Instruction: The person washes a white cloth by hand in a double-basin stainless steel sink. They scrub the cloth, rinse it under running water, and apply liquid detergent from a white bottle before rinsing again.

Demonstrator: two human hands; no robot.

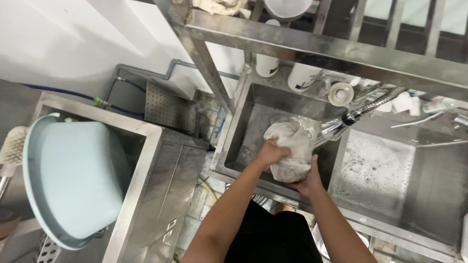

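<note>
Setting: stainless steel double sink (243, 114) in a work kitchen, seen from above, with a steel shelf frame (312, 46) crossing overhead
Left basin: deep, steel-walled, wet at the bottom; both hands work inside it, near its front rim
Cloth: crumpled white wet cloth (292, 146) bunched into a lump, held over the left basin toward its right wall; its long axis runs roughly from the far side toward the person, slightly tilted
Left hand: left hand (273, 152) clamped on the cloth's left side from above, fingers closed into the fabric
Right hand: right hand (306, 179) cupped under the cloth's near end, gripping it from below
Faucet: flexible metal spray faucet (351, 119) reaches in from the right, its head pointing at the cloth and just beside it
Right basin: shallow foam and suds on its floor (375, 170), open room above it
Edges: the dividing wall between basins lies just right of the cloth; the front rim sits close under the forearms
Left of sink: pale blue plastic tub (73, 180) tilted in a separate steel basin, a white scrub brush (12, 146) at its left edge
Back ledge: white bottles (302, 78) stand behind the left basin
</note>
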